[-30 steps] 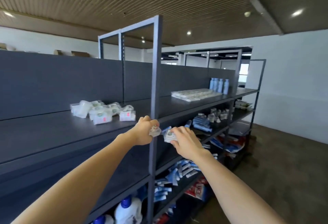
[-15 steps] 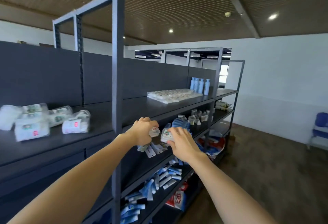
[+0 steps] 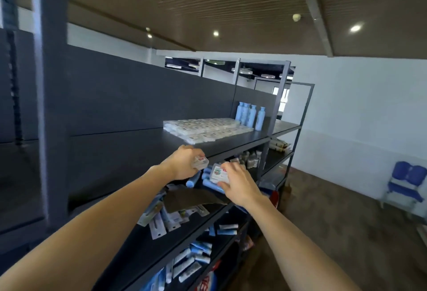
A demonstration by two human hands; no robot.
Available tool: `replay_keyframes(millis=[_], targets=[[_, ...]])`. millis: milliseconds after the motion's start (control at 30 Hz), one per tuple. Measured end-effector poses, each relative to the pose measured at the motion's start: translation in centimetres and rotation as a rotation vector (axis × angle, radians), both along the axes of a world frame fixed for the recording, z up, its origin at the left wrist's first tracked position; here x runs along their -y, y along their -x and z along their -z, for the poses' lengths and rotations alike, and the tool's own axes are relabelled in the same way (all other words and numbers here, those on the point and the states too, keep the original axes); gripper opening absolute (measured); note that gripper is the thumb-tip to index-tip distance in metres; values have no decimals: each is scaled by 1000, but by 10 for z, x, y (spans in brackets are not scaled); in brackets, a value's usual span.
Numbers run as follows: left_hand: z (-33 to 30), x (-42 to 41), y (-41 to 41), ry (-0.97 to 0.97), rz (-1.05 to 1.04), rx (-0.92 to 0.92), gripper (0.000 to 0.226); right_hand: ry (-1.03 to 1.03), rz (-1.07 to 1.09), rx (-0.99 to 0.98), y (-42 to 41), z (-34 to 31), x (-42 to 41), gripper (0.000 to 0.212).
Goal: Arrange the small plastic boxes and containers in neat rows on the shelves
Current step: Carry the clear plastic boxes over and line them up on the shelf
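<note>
Two hands are out in front, the left hand (image 3: 184, 162) and the right hand (image 3: 240, 184), and each holds one small clear plastic box: one (image 3: 200, 162) in the left, one (image 3: 218, 173) in the right. Four pale blue plastic bottles (image 3: 249, 117) stand on the top dark metal shelf (image 3: 129, 147). Beside them lies one block of flat clear boxes in rows (image 3: 205, 128), too many and too blurred to count, and two blue chairs (image 3: 409, 180) stand by the wall.

Motion blur, bright ceiling spotlights (image 3: 355, 28)

Labels on both held boxes (image 3: 200, 162) are blurred, unreadable.
</note>
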State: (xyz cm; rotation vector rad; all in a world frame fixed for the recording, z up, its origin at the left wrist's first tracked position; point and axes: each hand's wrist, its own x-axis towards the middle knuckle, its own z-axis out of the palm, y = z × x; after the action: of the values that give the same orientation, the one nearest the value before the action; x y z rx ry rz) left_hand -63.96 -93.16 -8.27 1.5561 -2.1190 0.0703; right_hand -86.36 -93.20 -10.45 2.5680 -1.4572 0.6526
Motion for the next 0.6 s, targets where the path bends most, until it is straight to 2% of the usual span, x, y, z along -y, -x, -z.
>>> replay_keyframes(millis=[167, 333, 600], targets=[[1, 65, 18, 3, 34, -39, 39, 0, 16, 100, 18, 2, 64, 39], [3, 132, 37, -12, 22, 10, 40, 6, 5, 102, 37, 12, 137, 43], [-12, 249, 72, -18, -119, 53, 46, 38, -113, 113, 73, -2, 289, 46]])
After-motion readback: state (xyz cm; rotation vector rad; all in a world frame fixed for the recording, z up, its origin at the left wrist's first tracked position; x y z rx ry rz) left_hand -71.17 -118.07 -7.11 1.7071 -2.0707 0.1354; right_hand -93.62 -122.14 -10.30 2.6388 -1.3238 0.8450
